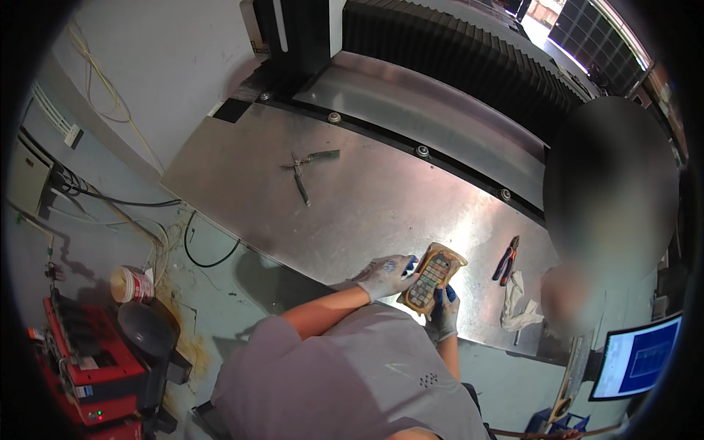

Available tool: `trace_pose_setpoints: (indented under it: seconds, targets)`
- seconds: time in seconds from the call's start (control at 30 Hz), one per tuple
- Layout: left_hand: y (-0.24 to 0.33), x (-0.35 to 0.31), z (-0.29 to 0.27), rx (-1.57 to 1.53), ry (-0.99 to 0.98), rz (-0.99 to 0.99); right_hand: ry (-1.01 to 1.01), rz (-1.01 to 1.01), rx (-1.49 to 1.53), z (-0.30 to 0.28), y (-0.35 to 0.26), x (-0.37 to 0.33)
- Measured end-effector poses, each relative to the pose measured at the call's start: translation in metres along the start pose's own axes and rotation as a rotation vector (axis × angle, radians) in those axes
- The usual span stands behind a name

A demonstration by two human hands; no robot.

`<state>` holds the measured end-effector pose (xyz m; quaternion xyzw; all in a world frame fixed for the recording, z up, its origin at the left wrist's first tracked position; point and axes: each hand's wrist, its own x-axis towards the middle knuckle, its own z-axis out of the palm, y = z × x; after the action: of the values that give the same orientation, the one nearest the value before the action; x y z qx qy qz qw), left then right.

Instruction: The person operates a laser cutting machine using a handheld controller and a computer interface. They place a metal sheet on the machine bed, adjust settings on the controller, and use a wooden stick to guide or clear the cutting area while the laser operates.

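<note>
A handheld remote control (429,282) with rows of small keys, wrapped in a worn yellowish cover, is held over the near edge of the metal table. My right hand (445,314), in a grey glove with blue fingers, is closed on its lower right side. At its left edge my left hand (385,276), gloved alike, has its fingers curled against the casing; part of the grip is hidden. To the right lie pliers with red and blue handles (507,262) and a crumpled pair of whitish gloves (517,304).
Dark-handled cutters (301,174) lie farther back on the metal table (242,172). Behind runs a rail with round knobs (422,151) and a black bellows cover (455,62). A blurred person (609,198) is at right, above a monitor (636,359). Red equipment (99,374) stands lower left.
</note>
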<state>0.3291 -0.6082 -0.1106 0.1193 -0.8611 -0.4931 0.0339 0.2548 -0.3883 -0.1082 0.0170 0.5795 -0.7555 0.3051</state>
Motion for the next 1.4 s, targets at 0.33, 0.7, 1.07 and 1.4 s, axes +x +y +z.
trace_pose_setpoints:
  seconds: [0.33,0.7,1.07,1.4]
  targets:
    - [-0.059,-0.101,-0.072,0.669,0.334,0.144,0.069,-0.024,-0.093,0.008,-0.001,-0.005]
    - [-0.065,-0.099,-0.068,0.674,0.354,0.153,0.091,-0.037,-0.116,0.021,-0.012,-0.006]
    - [-0.066,-0.098,-0.068,0.671,0.342,0.139,0.088,-0.068,-0.189,0.003,0.003,0.003]
    - [-0.062,-0.097,-0.066,0.674,0.364,0.135,0.154,-0.019,-0.106,0.027,-0.019,0.004]
